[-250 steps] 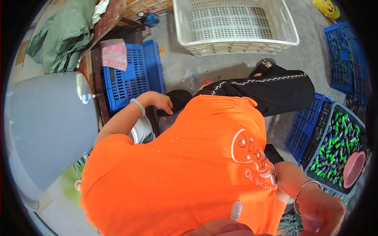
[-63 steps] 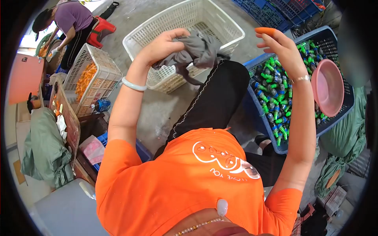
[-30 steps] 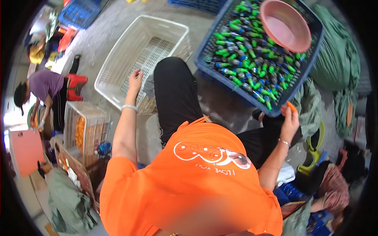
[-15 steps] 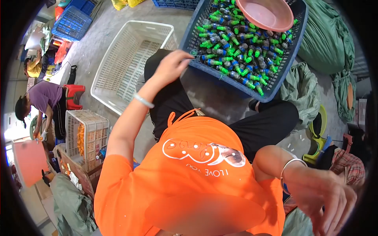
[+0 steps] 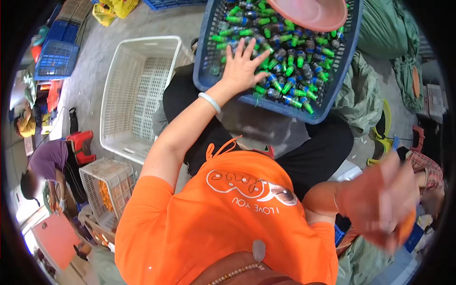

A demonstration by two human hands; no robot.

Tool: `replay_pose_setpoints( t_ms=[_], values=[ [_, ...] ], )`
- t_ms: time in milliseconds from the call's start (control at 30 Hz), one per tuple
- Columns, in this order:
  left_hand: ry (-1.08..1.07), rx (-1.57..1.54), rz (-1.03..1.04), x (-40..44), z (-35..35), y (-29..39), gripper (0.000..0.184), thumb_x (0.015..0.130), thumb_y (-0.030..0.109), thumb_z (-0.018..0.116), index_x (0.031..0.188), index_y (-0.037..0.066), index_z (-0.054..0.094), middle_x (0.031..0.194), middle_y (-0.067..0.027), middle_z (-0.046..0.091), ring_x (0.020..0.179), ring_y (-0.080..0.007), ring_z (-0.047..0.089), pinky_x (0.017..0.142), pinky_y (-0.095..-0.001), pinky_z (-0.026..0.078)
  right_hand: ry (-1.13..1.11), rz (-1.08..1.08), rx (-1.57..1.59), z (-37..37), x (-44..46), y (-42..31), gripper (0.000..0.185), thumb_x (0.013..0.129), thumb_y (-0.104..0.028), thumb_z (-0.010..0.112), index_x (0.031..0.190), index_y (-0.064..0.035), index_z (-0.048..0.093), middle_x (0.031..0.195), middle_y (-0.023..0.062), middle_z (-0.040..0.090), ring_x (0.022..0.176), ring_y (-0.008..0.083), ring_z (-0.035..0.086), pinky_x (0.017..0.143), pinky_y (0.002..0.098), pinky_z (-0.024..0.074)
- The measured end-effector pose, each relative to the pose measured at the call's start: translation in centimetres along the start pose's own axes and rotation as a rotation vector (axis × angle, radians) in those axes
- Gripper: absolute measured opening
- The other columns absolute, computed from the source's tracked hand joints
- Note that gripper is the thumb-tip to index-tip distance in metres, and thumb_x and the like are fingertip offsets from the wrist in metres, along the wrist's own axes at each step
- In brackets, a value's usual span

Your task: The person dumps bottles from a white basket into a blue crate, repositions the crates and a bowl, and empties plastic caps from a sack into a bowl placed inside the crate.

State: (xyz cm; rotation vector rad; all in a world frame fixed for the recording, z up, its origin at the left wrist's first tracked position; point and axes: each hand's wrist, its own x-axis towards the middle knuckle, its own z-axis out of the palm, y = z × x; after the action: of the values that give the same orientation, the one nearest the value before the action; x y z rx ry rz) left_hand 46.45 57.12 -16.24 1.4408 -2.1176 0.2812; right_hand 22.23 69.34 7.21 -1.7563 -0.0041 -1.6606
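Note:
My left hand (image 5: 242, 69) is spread open over the near-left corner of a blue plastic crate (image 5: 247, 97). Its fingertips are at the small dark bottles (image 5: 289, 64), which have bright green caps and blue labels and fill the crate in a loose heap. Whether the fingers touch the bottles is hard to tell. On top of the heap sits a pink plastic basin (image 5: 311, 13). My right hand (image 5: 380, 204) is raised at the right, smeared by motion, with its fingers unclear. Something orange (image 5: 406, 228) shows beside it, too blurred to name.
A white slatted crate (image 5: 142, 95) stands left of the blue one. Farther left, a person in a purple top (image 5: 50, 159) bends near a red stool (image 5: 81, 146) and a crate with orange items (image 5: 109, 185). Green sacks (image 5: 361, 95) lie at the right.
My left hand has moved from beside the crate's corner to over the bottles, spreading its fingers. My right hand has risen from the lower right. The whole view has shifted slightly.

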Motion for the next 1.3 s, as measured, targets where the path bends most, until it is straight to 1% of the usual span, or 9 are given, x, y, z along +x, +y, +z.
replay_pose_setpoints(
  t_ms=[133, 233, 367, 467, 600, 700, 867, 967, 1300],
  values=[
    [-0.219, -0.015, -0.032, 0.8, 1.1, 0.2, 0.047, 0.073, 0.041, 0.065, 0.116, 0.026, 0.054, 0.132, -0.0131, 0.039, 0.118, -0.0388, 0.037, 0.087, -0.0639, 0.031, 0.506, 0.481, -0.668, -3.1, -1.6, 9.1, 0.029, 0.086, -0.009, 0.057, 0.114, 0.0010, 0.053, 0.104, 0.0120, 0.057, 0.093, 0.0179, 0.056, 0.084, 0.0308, 0.0444],
    [-0.347, -0.064, -0.095, -1.2, 0.9, 0.0, 0.048, 0.073, 0.044, 0.065, 0.117, 0.028, 0.056, 0.134, -0.0135, 0.038, 0.121, -0.0395, 0.034, 0.092, -0.0643, 0.028, 0.482, 0.782, -0.959, -11.3, -3.0, 16.7, 0.059, 0.083, -0.033, 0.063, 0.124, 0.0025, 0.041, 0.110, 0.0152, 0.055, 0.091, 0.0187, 0.059, 0.067, 0.0305, 0.0508],
    [-0.185, -0.015, -0.075, -2.5, -0.1, 0.0, 0.046, 0.072, 0.047, 0.065, 0.111, 0.025, 0.058, 0.130, -0.0126, 0.041, 0.118, -0.0369, 0.037, 0.094, -0.0645, 0.026, 0.536, 1.283, -0.463, -12.8, 0.0, 22.3, 0.077, 0.075, -0.054, 0.064, 0.121, 0.0034, 0.040, 0.099, 0.0169, 0.059, 0.064, 0.0239, 0.063, 0.045, 0.0299, 0.0495],
    [-0.095, -0.049, 0.015, -2.3, -2.5, 1.2, 0.046, 0.072, 0.049, 0.064, 0.108, 0.022, 0.059, 0.126, -0.0117, 0.044, 0.115, -0.0348, 0.040, 0.095, -0.0625, 0.025, 0.535, 1.449, -0.148, -13.6, 0.3, 27.0, 0.064, 0.077, -0.040, 0.065, 0.119, 0.0022, 0.042, 0.092, 0.0172, 0.061, 0.057, 0.0263, 0.062, 0.040, 0.0299, 0.0489],
    [-0.158, -0.220, 0.231, -3.8, -3.7, 1.4, 0.046, 0.072, 0.049, 0.063, 0.105, 0.016, 0.060, 0.115, -0.0103, 0.049, 0.109, -0.0307, 0.044, 0.097, -0.0529, 0.029, 0.572, 1.149, -0.413, -15.3, 2.7, 28.3, 0.050, 0.079, -0.024, 0.062, 0.117, 0.0020, 0.044, 0.100, 0.0197, 0.060, 0.066, 0.0268, 0.064, 0.051, 0.0359, 0.0524],
    [-0.294, -0.271, 0.300, -4.0, -3.6, 1.4, 0.043, 0.072, 0.047, 0.064, 0.101, 0.015, 0.060, 0.105, -0.0087, 0.053, 0.101, -0.0275, 0.047, 0.092, -0.0439, 0.034, 0.458, 0.489, -1.186, -17.3, 5.7, 26.0, 0.052, 0.077, -0.016, 0.059, 0.123, -0.0005, 0.041, 0.104, 0.0207, 0.058, 0.083, 0.0355, 0.061, 0.067, 0.0451, 0.0519],
    [-0.455, -0.203, 0.365, -4.2, -2.6, 1.0, 0.039, 0.069, 0.039, 0.068, 0.099, 0.016, 0.059, 0.090, -0.0047, 0.053, 0.091, -0.0225, 0.049, 0.082, -0.0358, 0.038, 0.059, 0.445, -1.789, -17.3, 4.7, 25.3, 0.068, 0.077, -0.016, 0.058, 0.138, -0.0131, 0.028, 0.117, 0.0228, 0.049, 0.083, 0.0411, 0.059, 0.067, 0.0468, 0.0511],
    [-0.477, -0.180, 0.395, -4.1, -2.2, 1.1, 0.038, 0.066, 0.035, 0.070, 0.097, 0.017, 0.059, 0.088, -0.0035, 0.052, 0.089, -0.0214, 0.049, 0.080, -0.0350, 0.038, 0.028, 0.428, -1.733, -14.9, 3.5, 26.8, 0.075, 0.078, -0.017, 0.056, 0.142, -0.0294, 0.018, 0.118, 0.0182, 0.049, 0.080, 0.0400, 0.059, 0.066, 0.0463, 0.0509],
    [-0.411, -0.140, 0.380, -4.0, -2.7, 1.5, 0.039, 0.065, 0.034, 0.071, 0.098, 0.019, 0.060, 0.090, -0.0031, 0.051, 0.089, -0.0219, 0.049, 0.081, -0.0369, 0.038, 0.044, 0.359, -1.532, -13.1, -0.2, 28.4, 0.076, 0.076, -0.011, 0.056, 0.142, -0.0257, 0.020, 0.122, 0.0209, 0.045, 0.074, 0.0396, 0.061, 0.059, 0.0450, 0.0520]
  ],
)
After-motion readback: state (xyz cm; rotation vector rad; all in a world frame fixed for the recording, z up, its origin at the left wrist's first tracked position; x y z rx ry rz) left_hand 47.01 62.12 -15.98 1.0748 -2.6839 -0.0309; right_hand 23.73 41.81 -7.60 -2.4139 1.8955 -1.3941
